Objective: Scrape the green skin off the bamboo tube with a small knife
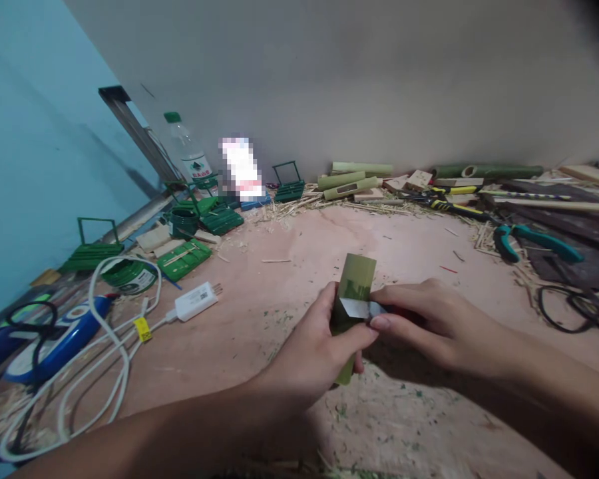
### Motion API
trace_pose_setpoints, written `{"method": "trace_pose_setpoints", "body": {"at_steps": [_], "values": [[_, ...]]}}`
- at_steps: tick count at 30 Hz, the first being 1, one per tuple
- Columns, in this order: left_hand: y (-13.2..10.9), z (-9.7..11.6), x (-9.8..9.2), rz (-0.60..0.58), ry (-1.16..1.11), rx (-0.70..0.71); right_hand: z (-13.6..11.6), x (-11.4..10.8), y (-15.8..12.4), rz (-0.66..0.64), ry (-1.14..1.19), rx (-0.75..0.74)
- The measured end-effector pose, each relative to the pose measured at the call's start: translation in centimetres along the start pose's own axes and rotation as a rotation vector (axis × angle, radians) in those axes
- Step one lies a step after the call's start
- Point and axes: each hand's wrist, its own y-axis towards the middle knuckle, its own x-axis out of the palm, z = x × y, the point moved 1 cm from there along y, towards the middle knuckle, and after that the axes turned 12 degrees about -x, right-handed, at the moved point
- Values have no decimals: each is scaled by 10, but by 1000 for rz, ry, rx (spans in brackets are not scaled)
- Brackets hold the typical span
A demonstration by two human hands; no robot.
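My left hand (324,349) is closed around a green bamboo piece (358,273), which stands tilted above the table. The bamboo's upper end sticks out past my fingers and its lower end shows beneath them. In my right hand (439,322) is a utility knife, its blade (354,308) lying across the face of the bamboo. Most of the knife's handle is hidden by my right fingers. My left thumb is close to the blade and to my right thumb. Small green shavings lie on the table below.
A white charger (196,301) with its cable lies on the left, near green miniature benches (184,258) and a water bottle (192,156). Bamboo tubes (502,171) and pieces line the wall. Teal-handled pliers (544,241) rest at the right on the wooden table (299,233).
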Motion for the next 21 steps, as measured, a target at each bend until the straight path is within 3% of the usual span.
{"method": "trace_pose_setpoints", "body": {"at_steps": [12, 21], "values": [[2, -3, 0, -3, -32, 11, -2, 2, 3, -11, -16, 2], [0, -2, 0, -2, 12, -27, 0, -3, 1, 71, -64, 73]]}}
